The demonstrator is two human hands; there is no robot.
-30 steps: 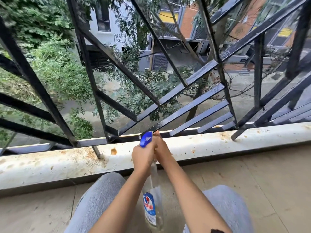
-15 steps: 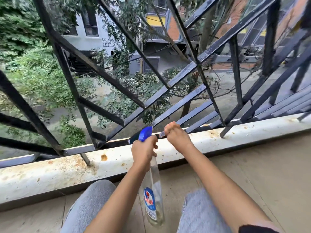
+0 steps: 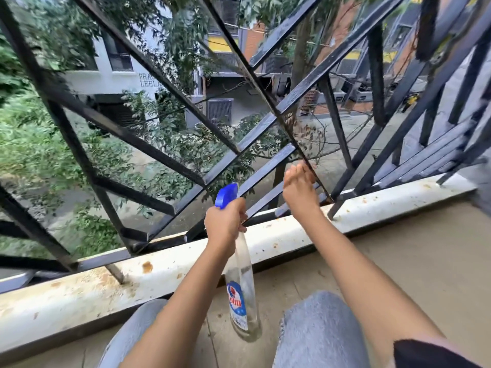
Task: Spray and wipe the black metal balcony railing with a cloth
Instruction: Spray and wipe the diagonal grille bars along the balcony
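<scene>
Railing [image 3: 66,131] fills the upper frame, black bars crossing above the stained white ledge [image 3: 53,296]. At centre, the left hand [image 3: 225,224] grips the spray bottle [image 3: 240,288] by its neck, blue nozzle up. Right of it, the right hand [image 3: 300,189] reaches a thin diagonal bar, fingers [image 3: 304,168] touching it. They're blurred, so I cannot tell whether they grip.

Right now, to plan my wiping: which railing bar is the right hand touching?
The thin bar slanting down rightward, at the right hand; neighbouring bars are wide, flat.

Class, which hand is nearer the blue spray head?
Left. The left hand grips the bottle just below the spray head; the right hand is off to its right, at a railing bar.
</scene>
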